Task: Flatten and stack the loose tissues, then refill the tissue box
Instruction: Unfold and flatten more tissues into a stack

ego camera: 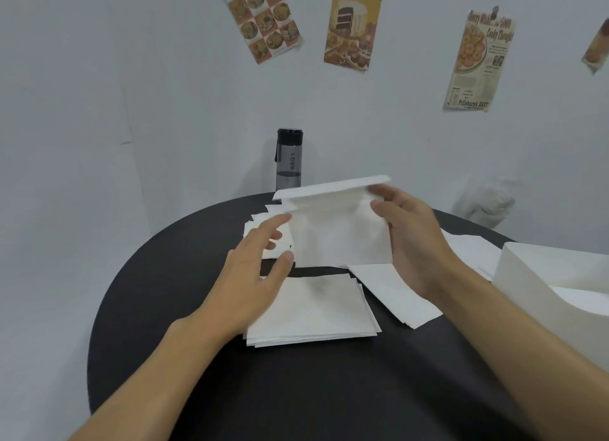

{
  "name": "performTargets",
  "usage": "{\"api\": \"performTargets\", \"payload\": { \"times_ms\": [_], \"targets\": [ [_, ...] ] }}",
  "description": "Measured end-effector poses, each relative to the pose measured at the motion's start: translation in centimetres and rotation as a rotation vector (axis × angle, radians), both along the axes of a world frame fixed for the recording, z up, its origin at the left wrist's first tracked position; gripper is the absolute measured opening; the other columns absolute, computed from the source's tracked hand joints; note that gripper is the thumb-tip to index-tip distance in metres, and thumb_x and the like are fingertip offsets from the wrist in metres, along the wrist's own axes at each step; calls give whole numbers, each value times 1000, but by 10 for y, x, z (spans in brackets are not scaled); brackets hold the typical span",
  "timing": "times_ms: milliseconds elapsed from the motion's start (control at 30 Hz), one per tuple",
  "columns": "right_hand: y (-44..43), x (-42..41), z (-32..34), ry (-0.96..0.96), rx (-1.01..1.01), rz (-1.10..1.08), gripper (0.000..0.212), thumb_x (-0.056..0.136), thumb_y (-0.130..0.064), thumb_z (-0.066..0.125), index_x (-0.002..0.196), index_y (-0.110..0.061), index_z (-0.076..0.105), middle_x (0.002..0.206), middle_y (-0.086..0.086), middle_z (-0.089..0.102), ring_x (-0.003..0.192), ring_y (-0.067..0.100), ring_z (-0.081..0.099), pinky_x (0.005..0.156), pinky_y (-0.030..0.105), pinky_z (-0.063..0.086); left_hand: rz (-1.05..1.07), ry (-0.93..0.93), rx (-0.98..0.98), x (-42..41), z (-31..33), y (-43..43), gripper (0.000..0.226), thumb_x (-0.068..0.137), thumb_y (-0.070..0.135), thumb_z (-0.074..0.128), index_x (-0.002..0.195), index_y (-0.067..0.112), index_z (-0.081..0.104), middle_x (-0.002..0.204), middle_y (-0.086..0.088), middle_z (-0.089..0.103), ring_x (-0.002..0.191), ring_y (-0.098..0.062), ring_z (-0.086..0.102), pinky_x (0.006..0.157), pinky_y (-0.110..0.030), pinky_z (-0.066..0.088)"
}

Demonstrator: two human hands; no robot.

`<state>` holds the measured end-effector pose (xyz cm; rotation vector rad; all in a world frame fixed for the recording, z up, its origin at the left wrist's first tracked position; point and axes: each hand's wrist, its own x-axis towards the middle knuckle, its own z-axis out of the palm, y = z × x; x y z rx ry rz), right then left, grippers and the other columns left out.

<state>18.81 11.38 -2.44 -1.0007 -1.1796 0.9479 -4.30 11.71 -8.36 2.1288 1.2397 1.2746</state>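
Tissue (336,233) pinched by right hand (415,243) above the stack (313,312); left hand (260,266) loose, open beside it; limp sheet may land skewed.

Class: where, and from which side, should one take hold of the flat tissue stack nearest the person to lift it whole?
On the tissue stack, the best grip is probably the near long edge, approached from the person's side: it lies flat on the black table, sheets slightly fanned, and that edge is unobstructed.

White tissue stack (313,312) lies flat — another tissue (339,233) (folded) held upright.
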Motion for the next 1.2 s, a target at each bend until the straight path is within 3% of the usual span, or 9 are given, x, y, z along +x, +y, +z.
{"api": "performTargets", "payload": {
  "times_ms": [100,267,467,567,733,900,1000,1100,1200],
  "targets": [
    [-16,5,1,47,-89,-16,29,93,-14,63,119,-26,69,127,-5,64,124,18,56,98,34,46,-28,-118,-8,2,5,-6,46,102,36,52,141,56,37,122,25,58,113,-3,58,87,-14,45],
    [-27,10,-11,21,-123,3,32,92,-6,64,120,-21,68,121,4,67,99,17,64,81,30,49,23,-236,22,4,5,-8,46,97,28,63,133,48,42,108,16,70,99,-4,63,91,-31,52],
    [-24,8,-20,-37,-74,-14,31,79,-10,73,107,-23,74,126,17,64,122,30,58,111,48,42,96,-253,103,4,4,-6,34,89,20,74,121,25,65,95,13,70,93,-13,65,82,-24,54],
    [-23,6,-22,-55,-41,-21,27,86,-2,69,106,-19,73,115,12,70,114,28,63,109,46,45,99,-280,109,4,5,-7,26,87,15,77,111,22,71,88,8,69,86,-19,61,76,-27,56],
    [-27,3,-22,-225,0,-76,27,88,0,66,105,-20,71,102,8,73,92,17,67,93,30,52,107,-328,128,6,7,-8,10,88,9,75,93,19,74,82,5,70,78,-20,61,70,-17,52],
    [-26,4,-24,-422,34,-98,22,88,-6,68,102,-23,69,78,1,66,66,5,58,59,11,44,128,-246,268,5,10,-10,14,90,6,72,85,18,67,89,5,64,77,-15,55,68,-24,49],
    [-25,3,-26,-510,106,-165,15,91,-14,65,84,-27,71,93,-4,68,77,8,58,66,15,43,112,-306,247,5,11,-10,12,92,8,69,88,19,66,89,8,66,81,-18,59,72,-40,53],
    [-27,1,-25,-530,138,-181,12,94,-22,63,84,-27,68,101,-12,63,77,-1,54,70,18,40,89,-404,222,7,12,-13,11,94,10,67,90,20,64,83,7,67,77,-20,63,67,-48,54],
    [-29,-2,-23,-467,144,-105,14,97,-20,60,85,-19,67,84,6,66,69,7,51,68,26,41,62,-484,267,8,17,-16,15,95,7,65,94,21,60,76,3,67,63,-14,58,61,-27,50]
  ]
}}
